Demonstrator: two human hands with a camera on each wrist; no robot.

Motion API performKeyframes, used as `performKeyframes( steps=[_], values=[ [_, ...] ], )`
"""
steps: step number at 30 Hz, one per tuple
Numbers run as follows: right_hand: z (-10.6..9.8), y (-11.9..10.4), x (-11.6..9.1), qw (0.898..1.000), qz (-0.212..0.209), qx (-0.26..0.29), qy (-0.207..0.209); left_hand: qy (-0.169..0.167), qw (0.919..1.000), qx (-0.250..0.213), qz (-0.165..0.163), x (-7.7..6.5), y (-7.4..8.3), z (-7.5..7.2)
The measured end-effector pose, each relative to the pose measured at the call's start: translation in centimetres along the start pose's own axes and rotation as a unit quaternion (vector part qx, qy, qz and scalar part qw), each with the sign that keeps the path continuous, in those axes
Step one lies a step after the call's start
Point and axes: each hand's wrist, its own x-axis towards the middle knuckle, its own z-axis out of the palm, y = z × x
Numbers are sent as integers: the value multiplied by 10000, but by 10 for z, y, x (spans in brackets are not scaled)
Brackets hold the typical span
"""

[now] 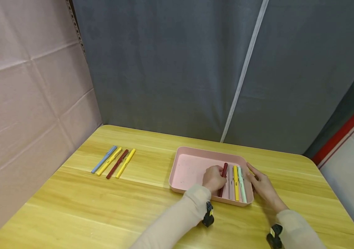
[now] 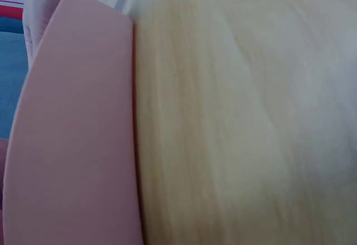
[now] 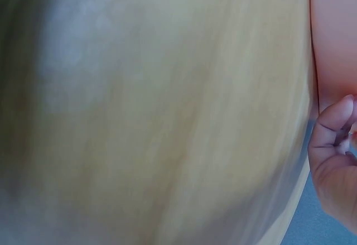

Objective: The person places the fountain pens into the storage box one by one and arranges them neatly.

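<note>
Pen in maroon [image 1: 225, 170], and it's in the pink tray [image 1: 189, 169], at the left end of a row! The left hand [image 1: 214, 178] has thumb and fingers pinching it, though the exact contact is partly hidden. Right beside it lies the mauve pen [image 1: 230, 183], then the yellow pen [image 1: 236, 185], then the mint pen [image 1: 242, 186]. Tight quarters, and there's the danger: a slip of the pinch, or a metal clip snagging its neighbour, could skew the row. Over at the tray's right end, the right hand [image 1: 264, 187], thumb and index finger apart, touches the rim; should that touch slacken, a push from the left might slide the tray across the wooden table [image 1: 102, 207]. Farther out left, a blue pen, two more yellow pens and another maroon one lie untouched.

Now compare the angles! Only the head view shows the pens. The left wrist view gives the tray's outer wall close up, meeting the wood; the right wrist view catches the right thumb, bent at the tray's corner.
</note>
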Motion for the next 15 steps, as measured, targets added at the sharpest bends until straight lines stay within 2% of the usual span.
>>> performKeyframes(
  steps=[10,15],
  values=[
    [1,1,1,10000,-12,77,-2,93,9957,852,344,2,2,3],
    [0,1,1,10000,-4,52,-14,60,9933,1115,291,2,4,4]
  ],
)
